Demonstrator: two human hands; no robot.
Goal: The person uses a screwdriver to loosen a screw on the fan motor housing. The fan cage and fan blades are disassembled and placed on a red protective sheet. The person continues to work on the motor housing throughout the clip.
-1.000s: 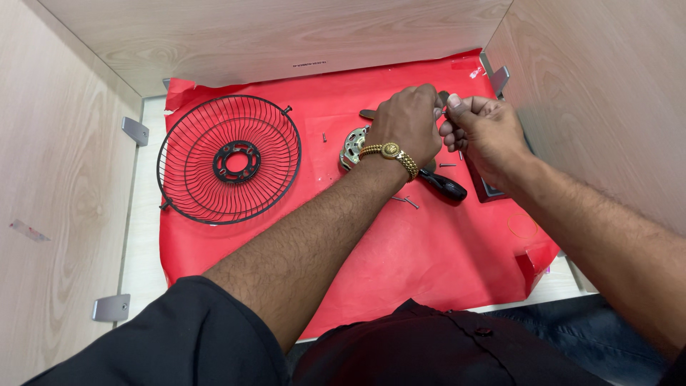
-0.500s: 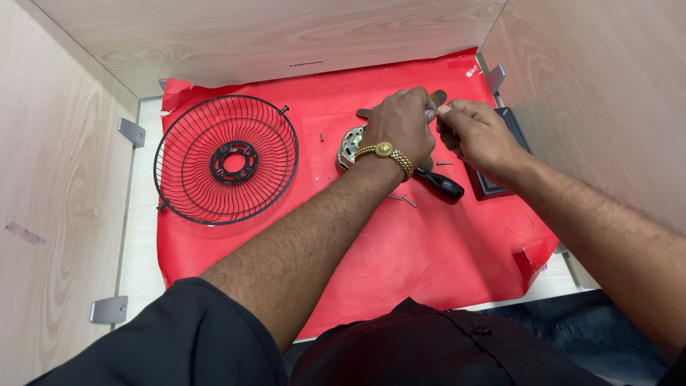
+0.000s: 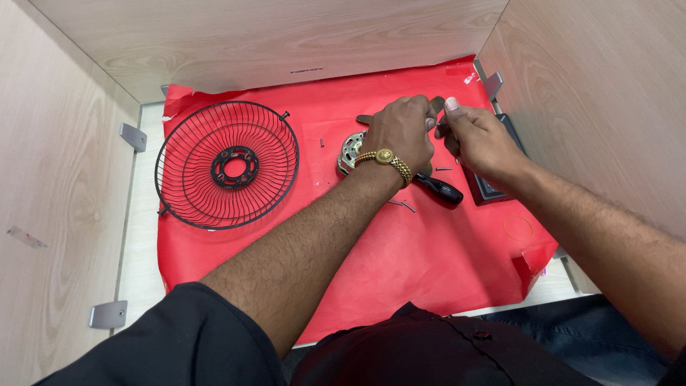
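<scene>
While my left hand (image 3: 404, 132) clamps round silver motor (image 3: 351, 151) on red sheet (image 3: 286, 236), fingers curled over top, right hand (image 3: 475, 139) pinches small grey part above. Motor: ribbed metal, mostly hidden. Black-handled screwdriver (image 3: 437, 189) just beside; wire fan guard (image 3: 227, 164) well apart.

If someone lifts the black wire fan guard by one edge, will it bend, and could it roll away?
The fan guard looks like thin welded wire, so it is probably light and fairly stiff, flexing a little. It lies flat on the red sheet, so it should slide rather than roll. Set on its round rim, it could roll.
</scene>
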